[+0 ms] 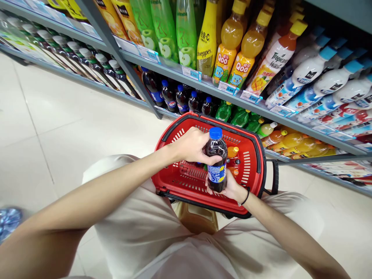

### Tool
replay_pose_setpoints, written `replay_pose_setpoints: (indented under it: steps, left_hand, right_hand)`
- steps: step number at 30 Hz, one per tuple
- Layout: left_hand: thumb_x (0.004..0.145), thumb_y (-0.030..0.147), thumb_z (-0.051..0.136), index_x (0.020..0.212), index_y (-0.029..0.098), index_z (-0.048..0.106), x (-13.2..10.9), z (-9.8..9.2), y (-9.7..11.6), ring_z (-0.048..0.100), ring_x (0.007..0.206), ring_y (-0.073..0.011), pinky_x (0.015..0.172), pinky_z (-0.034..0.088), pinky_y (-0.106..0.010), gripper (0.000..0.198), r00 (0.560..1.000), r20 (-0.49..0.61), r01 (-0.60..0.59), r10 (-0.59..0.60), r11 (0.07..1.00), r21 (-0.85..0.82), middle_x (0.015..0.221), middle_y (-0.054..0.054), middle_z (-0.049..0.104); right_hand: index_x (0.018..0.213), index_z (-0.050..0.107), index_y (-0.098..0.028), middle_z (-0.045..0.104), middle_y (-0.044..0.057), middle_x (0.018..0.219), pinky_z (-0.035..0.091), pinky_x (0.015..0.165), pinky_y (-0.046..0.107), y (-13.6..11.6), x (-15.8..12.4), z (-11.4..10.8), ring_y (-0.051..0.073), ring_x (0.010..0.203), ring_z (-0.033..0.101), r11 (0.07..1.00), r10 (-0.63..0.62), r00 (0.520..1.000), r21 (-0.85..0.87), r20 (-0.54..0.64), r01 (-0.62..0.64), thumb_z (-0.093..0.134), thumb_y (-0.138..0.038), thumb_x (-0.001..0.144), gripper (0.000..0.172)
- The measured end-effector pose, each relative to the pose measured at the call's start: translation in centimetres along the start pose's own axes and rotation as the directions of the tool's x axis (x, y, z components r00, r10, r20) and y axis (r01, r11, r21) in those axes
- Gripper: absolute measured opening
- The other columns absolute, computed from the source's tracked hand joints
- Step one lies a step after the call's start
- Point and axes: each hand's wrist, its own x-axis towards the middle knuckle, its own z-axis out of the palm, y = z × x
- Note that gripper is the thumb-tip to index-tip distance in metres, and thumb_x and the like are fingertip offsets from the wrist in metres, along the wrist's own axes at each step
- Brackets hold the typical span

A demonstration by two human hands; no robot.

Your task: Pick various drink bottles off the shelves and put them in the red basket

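A cola bottle (217, 173) with a blue cap and blue label stands nearly upright over the red shopping basket (165, 153). My left hand (196, 146) closes around its upper side, the thumb lying across the front above the label. From below, my right hand (231, 188) grips the lower part of the bottle near its base; a black band circles that wrist. Inside the basket, orange-coloured bottles (232, 151) show to the right of the cola. Other contents are partly hidden behind my hands and the bottle.
Drink shelves (174, 69) run across the back, with juice, apple soda and white bottles above. Small cola bottles (180, 99) and green bottles (223, 111) fill the lower shelf. The basket's black handle (275, 177) juts right. Clear-blue plastic (10, 223) lies at far left.
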Motion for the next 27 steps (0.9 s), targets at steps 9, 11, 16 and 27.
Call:
replay_pose_setpoints:
  steps: [9, 11, 16, 27]
  left_hand:
    - [0.093, 0.083, 0.036, 0.086, 0.020, 0.056, 0.17, -0.15, 0.17, 0.059, 0.045, -0.0218, 0.048, 0.041, -0.033, 0.067, 0.999, -0.033, -0.027, 0.027, 0.999, 0.027, 0.055, -0.002, 0.061]
    - [0.092, 0.084, 0.037, 0.086, 0.020, 0.056, 0.15, -0.14, 0.14, 0.059, 0.045, -0.0213, 0.048, 0.040, -0.032, 0.066, 0.999, -0.031, -0.025, 0.026, 0.999, 0.026, 0.055, -0.002, 0.061]
    - [0.091, 0.082, 0.040, 0.089, 0.020, 0.057, 0.07, -0.21, 0.17, 0.062, 0.049, -0.0220, 0.051, 0.040, -0.033, 0.064, 1.000, 0.013, 0.000, -0.001, 1.000, 0.030, 0.057, -0.002, 0.062]
    - [0.092, 0.080, 0.043, 0.092, 0.020, 0.057, 0.08, -0.32, 0.26, 0.063, 0.053, -0.0223, 0.053, 0.042, -0.032, 0.061, 0.998, 0.058, 0.026, -0.028, 0.999, 0.035, 0.060, -0.002, 0.063]
  right_hand:
    - [0.089, 0.064, -0.013, 0.070, 0.013, 0.072, 0.022, 0.031, 0.018, 0.06, 0.03, -0.03, 0.020, 0.054, 0.065, 1.000, 0.002, 1.000, -0.011, 0.010, -0.002, 0.041, -0.073, 0.099, 0.065]
    - [0.088, 0.064, -0.013, 0.070, 0.013, 0.071, 0.022, 0.031, 0.019, 0.06, 0.02, 0.01, 0.021, 0.053, 0.065, 1.000, 0.001, 1.000, -0.015, 0.004, -0.001, 0.040, -0.074, 0.099, 0.066]
    - [0.087, 0.064, -0.013, 0.071, 0.012, 0.073, 0.022, 0.031, 0.019, -0.03, 0.03, 0.12, 0.022, 0.054, 0.067, 1.000, 0.014, 1.000, 0.010, -0.010, -0.014, 0.041, -0.072, 0.099, 0.064]
    - [0.088, 0.065, -0.013, 0.071, 0.013, 0.073, 0.022, 0.029, 0.018, -0.09, -0.01, 0.17, 0.022, 0.055, 0.068, 1.000, 0.024, 0.999, -0.006, -0.037, -0.024, 0.040, -0.076, 0.097, 0.069]
